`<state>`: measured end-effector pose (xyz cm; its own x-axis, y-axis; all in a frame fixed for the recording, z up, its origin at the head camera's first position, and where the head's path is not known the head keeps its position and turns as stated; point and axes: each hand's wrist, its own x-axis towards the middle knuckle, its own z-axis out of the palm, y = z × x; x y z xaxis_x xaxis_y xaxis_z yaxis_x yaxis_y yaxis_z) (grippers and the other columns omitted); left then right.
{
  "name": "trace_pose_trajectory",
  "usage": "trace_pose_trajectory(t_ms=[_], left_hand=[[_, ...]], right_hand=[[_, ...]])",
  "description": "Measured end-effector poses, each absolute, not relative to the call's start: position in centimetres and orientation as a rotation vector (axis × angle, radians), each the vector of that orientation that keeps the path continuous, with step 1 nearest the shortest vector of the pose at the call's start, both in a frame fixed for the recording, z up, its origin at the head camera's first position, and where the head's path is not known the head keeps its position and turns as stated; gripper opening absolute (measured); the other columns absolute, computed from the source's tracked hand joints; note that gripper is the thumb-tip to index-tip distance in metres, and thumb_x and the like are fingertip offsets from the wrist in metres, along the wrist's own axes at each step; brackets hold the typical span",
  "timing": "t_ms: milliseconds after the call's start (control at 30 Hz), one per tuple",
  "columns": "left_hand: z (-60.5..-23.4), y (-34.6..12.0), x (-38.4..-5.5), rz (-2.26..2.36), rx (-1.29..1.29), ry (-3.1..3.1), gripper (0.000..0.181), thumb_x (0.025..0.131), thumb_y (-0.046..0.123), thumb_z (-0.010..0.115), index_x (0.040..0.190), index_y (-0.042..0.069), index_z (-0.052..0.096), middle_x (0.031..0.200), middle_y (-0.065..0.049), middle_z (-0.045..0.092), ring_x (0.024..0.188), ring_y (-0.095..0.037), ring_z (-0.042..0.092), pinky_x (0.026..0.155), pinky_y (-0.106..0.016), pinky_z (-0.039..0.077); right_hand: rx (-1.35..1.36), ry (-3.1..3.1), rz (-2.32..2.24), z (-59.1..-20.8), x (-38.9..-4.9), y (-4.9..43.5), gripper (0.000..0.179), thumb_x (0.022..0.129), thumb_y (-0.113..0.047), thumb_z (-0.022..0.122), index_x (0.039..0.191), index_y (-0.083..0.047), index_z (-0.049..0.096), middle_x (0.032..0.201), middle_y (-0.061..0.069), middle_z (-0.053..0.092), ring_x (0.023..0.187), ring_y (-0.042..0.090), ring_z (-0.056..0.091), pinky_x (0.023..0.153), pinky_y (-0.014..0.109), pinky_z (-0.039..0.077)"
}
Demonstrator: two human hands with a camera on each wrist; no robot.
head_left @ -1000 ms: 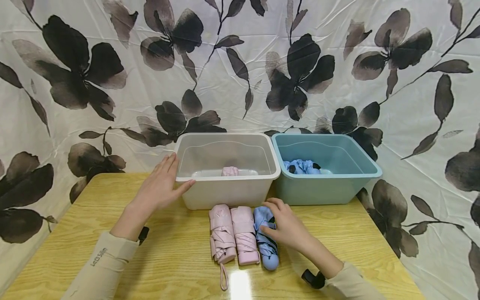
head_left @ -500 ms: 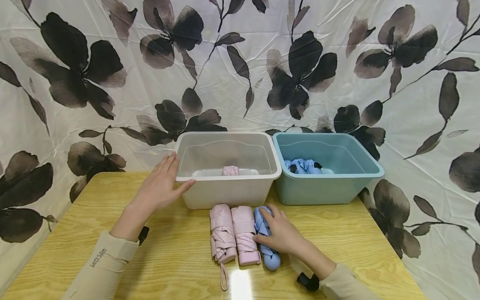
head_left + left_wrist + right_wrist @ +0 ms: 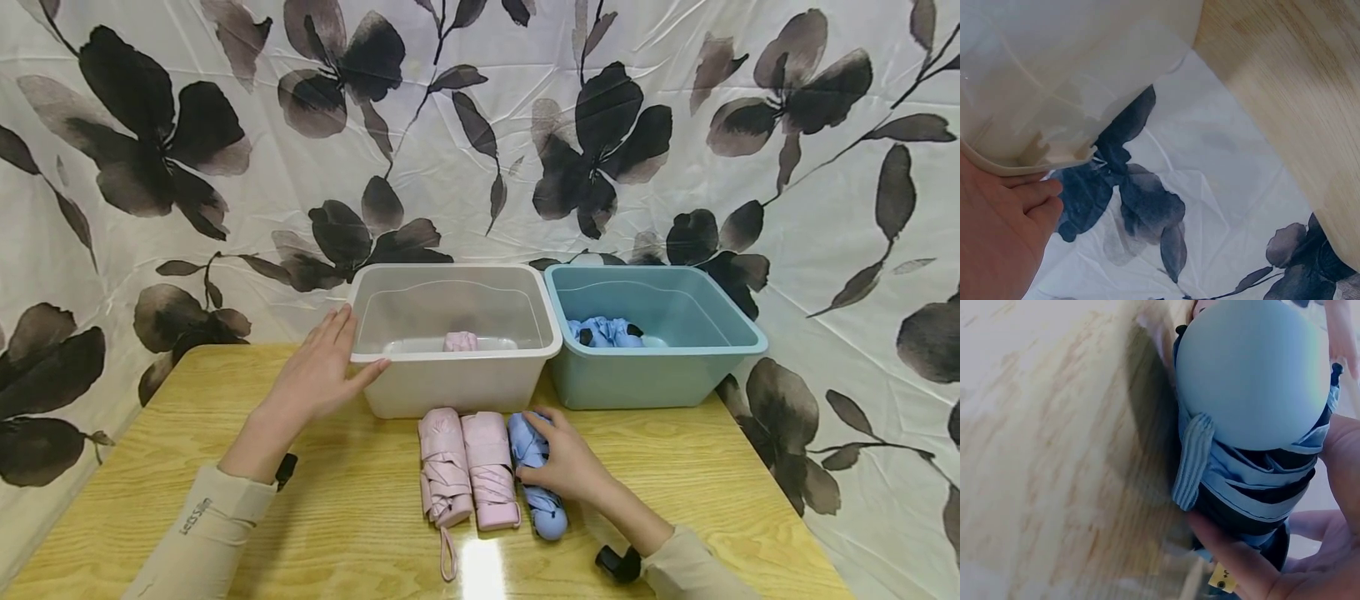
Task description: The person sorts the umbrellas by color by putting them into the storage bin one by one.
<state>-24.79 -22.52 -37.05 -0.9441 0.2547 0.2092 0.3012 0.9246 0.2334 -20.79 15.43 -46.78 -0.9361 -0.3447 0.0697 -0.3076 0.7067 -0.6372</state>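
My right hand (image 3: 566, 458) holds a folded blue umbrella (image 3: 543, 504) on the table, thumb on its left side and fingers over its far end. In the right wrist view, the umbrella's rounded pale handle (image 3: 1254, 369) faces the camera, with fingers around the wrapped cloth. Two folded pink umbrellas (image 3: 446, 467) lie side by side to its left, one with a wrist loop. My left hand (image 3: 318, 371), fingers extended, rests against the left end of a white bin (image 3: 457, 383); the left wrist view shows it at the bin's rim (image 3: 1029, 169).
Inside the white bin lies a pink folded item (image 3: 461, 342), partly hidden by the front wall. To its right stands a blue-green bin (image 3: 637, 379) with blue bundles (image 3: 606, 333) in it. A floral cloth (image 3: 465, 167) hangs behind the wooden table (image 3: 337, 517).
My right hand has closed around the blue umbrella, whose handle end has shifted slightly right, away from the pink ones. My left hand has stayed at the white bin.
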Motion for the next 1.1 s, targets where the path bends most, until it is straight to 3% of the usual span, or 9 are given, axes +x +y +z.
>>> trace_pose_trajectory(t_ms=[633,933,1100], left_hand=[[-37.1,-22.5,-24.8,-0.400,-0.425,-2.897,0.102,0.103,0.067,0.044,0.160,-0.013,0.016,0.170,-0.030,0.011,0.158,-0.046,0.007,0.129,-0.058,0.012],[-37.0,-22.5,-24.7,-0.397,-0.428,-2.907,0.101,0.104,0.066,0.044,0.161,-0.012,0.015,0.170,-0.030,0.009,0.158,-0.046,0.006,0.129,-0.058,0.011],[-37.1,-22.5,-24.8,-0.397,-0.426,-2.906,0.102,0.103,0.068,0.043,0.161,-0.012,0.015,0.170,-0.030,0.008,0.158,-0.046,0.005,0.129,-0.058,0.010]], right_hand=[[-0.663,2.845,-1.384,-47.1,-19.6,16.4,0.088,0.075,-0.007,0.090,0.154,-0.007,0.051,0.160,0.011,0.040,0.139,0.034,0.049,0.106,0.053,0.051],[-0.870,2.874,-1.570,-46.7,-19.0,16.5,0.089,0.073,0.001,0.090,0.153,-0.007,0.052,0.161,0.013,0.039,0.137,0.031,0.051,0.092,0.031,0.058],[-0.949,2.752,-1.759,-46.0,-18.8,16.6,0.091,0.073,0.010,0.087,0.154,-0.006,0.050,0.163,0.016,0.035,0.133,0.036,0.050,0.083,0.029,0.063]])
